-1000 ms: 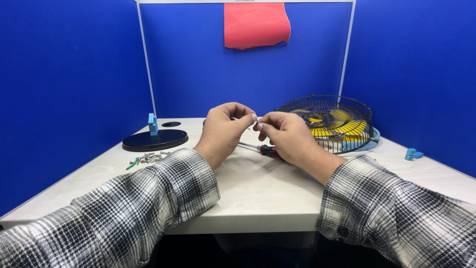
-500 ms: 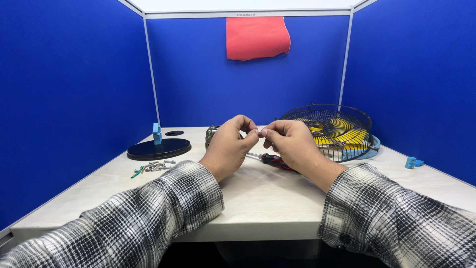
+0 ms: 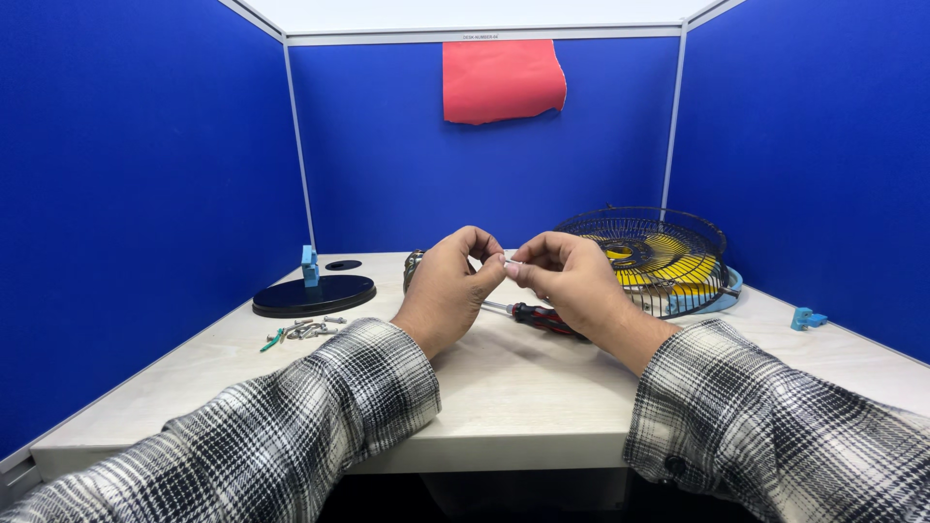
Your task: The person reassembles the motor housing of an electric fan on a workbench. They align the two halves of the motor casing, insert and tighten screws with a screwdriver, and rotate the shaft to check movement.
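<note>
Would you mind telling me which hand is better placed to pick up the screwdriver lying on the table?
Probably the right hand. The screwdriver lies just beneath it, its red-and-black handle pointing toward the right wrist, while the left hand sits beside the bare metal tip. Both hands pinch a small part between them.

Small pale piece [image 3: 506, 262] pinched between the fingertips of left hand [image 3: 448, 287] and right hand [image 3: 570, 281]; too small to tell its kind, mostly covered by the fingertips. Screwdriver [image 3: 531, 316] lay below the fingers, its handle end hidden behind the right wrist. A metal part [image 3: 414, 266] behind the left knuckles was mostly hidden. Screws [image 3: 308, 328] well left of the fingers were too small to count. Both forearms were cut off by the bottom edge.
</note>
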